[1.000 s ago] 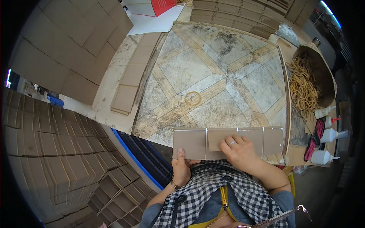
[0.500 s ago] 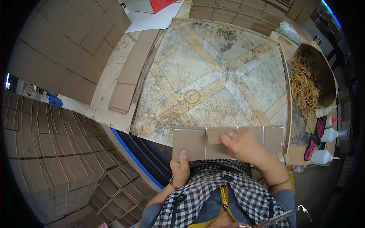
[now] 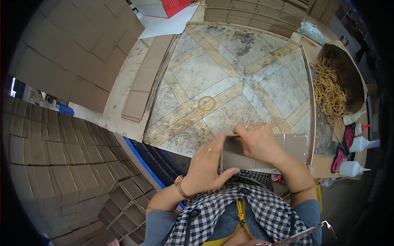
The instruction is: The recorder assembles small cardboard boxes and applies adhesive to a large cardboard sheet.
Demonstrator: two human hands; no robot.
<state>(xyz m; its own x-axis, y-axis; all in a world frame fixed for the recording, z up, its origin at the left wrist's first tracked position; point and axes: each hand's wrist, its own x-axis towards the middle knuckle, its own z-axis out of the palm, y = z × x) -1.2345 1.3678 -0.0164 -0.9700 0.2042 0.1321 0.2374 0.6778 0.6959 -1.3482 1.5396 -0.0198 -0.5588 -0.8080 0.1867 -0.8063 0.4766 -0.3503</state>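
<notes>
A brown cardboard sheet (image 3: 295, 149) with pale crease lines lies across the table's near edge. Its left panel no longer lies flat and seems raised, largely hidden by my left hand (image 3: 205, 166). That hand is open, palm against the raised end, fingers stretched out and thumb apart over the near edge. My right hand (image 3: 258, 141) is closed at the sheet's far edge, its bent fingers pinching the cardboard near the middle. Beyond my hands, a single yellow rubber band (image 3: 207, 103) rests on the patterned tabletop (image 3: 230, 61).
At right stand a box of rubber bands (image 3: 328, 90), white glue bottles (image 3: 351, 168) and pink-black scissors (image 3: 338, 159). Flat cardboard strips (image 3: 143, 82) lie at left. Stacked cardboard (image 3: 57, 151) fills the lower left; more cardboard (image 3: 254, 16) lines the far side.
My left hand has shifted up and right from the sheet's near left corner, and the left panel has come up off flat. My right hand has moved slightly farther away, to the far edge.
</notes>
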